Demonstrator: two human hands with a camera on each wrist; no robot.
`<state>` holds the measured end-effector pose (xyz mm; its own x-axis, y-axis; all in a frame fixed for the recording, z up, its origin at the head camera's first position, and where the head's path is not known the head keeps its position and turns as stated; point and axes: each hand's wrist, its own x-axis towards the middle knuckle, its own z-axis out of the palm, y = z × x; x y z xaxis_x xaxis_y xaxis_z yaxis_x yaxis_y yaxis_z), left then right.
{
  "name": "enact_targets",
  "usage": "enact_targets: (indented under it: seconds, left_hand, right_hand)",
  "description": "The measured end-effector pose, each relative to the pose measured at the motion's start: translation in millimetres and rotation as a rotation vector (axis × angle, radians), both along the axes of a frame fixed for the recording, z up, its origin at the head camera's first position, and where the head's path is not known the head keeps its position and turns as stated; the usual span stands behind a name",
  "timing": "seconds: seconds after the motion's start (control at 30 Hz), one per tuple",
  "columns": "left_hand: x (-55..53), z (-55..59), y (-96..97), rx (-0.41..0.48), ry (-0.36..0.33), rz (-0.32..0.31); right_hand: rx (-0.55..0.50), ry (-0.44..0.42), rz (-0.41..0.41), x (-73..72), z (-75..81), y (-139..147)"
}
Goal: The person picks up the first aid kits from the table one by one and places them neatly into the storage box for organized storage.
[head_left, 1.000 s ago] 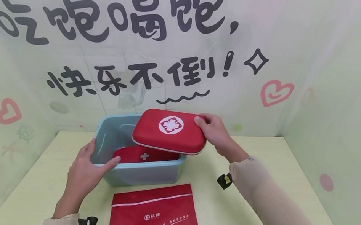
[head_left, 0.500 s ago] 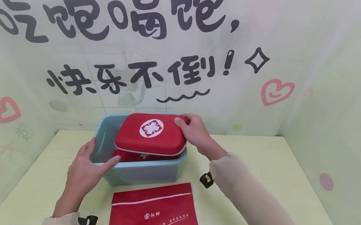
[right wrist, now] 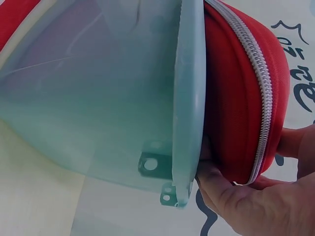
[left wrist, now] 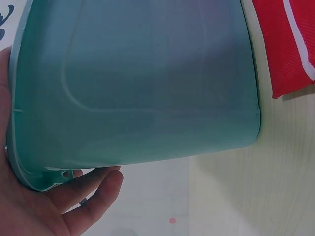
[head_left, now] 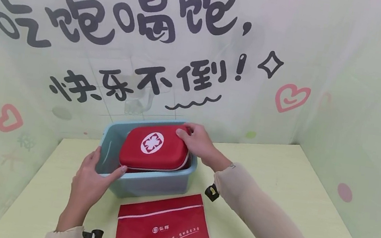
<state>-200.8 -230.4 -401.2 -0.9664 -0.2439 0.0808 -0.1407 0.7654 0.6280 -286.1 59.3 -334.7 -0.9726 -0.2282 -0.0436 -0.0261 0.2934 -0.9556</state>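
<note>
The right hand [right wrist: 256,196] grips the end of a red zippered hard case [right wrist: 236,98], fingers curled under it and thumb on the far side. A grey zipper [right wrist: 258,73] runs along the case's edge. Just left of the hand, the case lies against the rim of a teal plastic bin [right wrist: 187,98].

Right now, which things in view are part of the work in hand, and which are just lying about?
In hand:
- hard red case, gripped by the right hand, partly inside the bin
- teal bin, left hand gripping its near-left corner
- red pouch under the case, barely visible

Lying about:
- flat red bag on the table, in front of the bin
</note>
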Motion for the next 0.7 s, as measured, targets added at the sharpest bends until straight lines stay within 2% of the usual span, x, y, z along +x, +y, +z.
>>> enact_targets:
  seconds: [0.33,0.57,0.7]
  left_hand:
    - [0.9,-0.8,2.7,0.004,-0.002,0.010]
    - [1.0,-0.7,3.4,0.003,0.000,0.003]
    - [1.6,0.3,3.3,0.005,-0.002,0.013]
  right_hand:
    - [0.012,0.012,-0.003,-1.0,-1.3,-7.2]
    - [-0.100,-0.028,0.036,-4.9,-2.3,0.0]
    - [-0.111,-0.038,0.064,-4.2,-0.6,3.7]
